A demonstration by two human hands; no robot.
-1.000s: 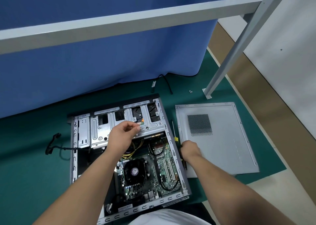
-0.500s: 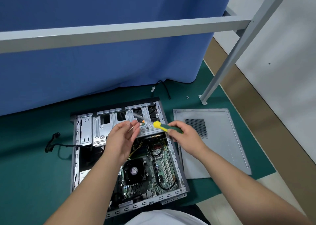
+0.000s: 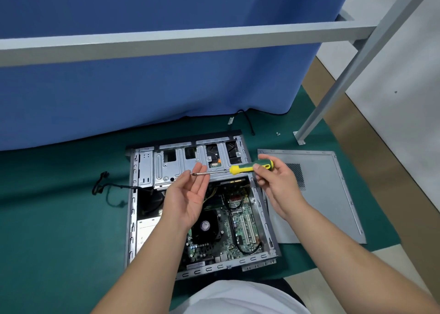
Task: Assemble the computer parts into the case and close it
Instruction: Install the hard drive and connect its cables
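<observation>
A green mat (image 3: 52, 230) covers the floor below a blue curtain (image 3: 147, 94). A grey metal frame (image 3: 181, 40) crosses overhead. A white wall (image 3: 404, 80) stands at right.

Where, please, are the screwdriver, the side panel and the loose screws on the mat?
screwdriver (image 3: 252, 168): head view, on its yellow-green handle.
side panel (image 3: 316, 201): head view, on its bare grey face.
loose screws (image 3: 277, 133): head view, on the pair.

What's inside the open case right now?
Inside the case: motherboard with black cooler fan, cables, and a metal drive cage at the far end. The left hand and forearm cover the middle.
</observation>
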